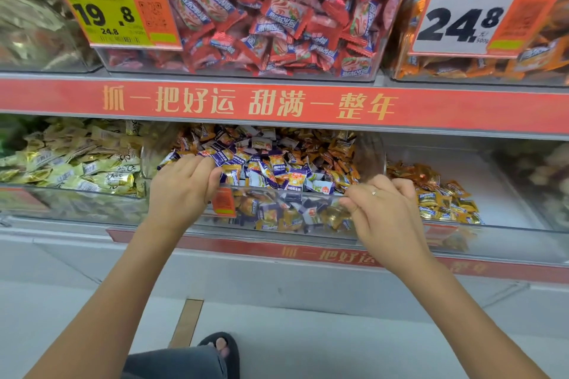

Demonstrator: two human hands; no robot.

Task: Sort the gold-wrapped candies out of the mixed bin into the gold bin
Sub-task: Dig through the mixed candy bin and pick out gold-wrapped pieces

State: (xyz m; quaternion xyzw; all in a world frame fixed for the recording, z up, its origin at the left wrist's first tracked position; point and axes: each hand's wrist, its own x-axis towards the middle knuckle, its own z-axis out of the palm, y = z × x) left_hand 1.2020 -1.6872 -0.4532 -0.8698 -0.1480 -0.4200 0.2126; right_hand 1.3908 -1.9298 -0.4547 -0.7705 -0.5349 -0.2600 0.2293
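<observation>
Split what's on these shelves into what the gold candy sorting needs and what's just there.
Job:
mixed bin
gold bin
gold-wrapped candies
left hand
right hand

Just there:
red candy bin
pale Dove candy bin
19.8 price tag
24.8 price tag

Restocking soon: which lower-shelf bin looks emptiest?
The gold bin on the right: its candies cover only the front left, white floor showing; the mixed bin and left bin look fuller.

Mixed bin (374, 160) heaped with purple and gold-wrapped candies (341, 177); gold bin (505, 194) beside.
</observation>
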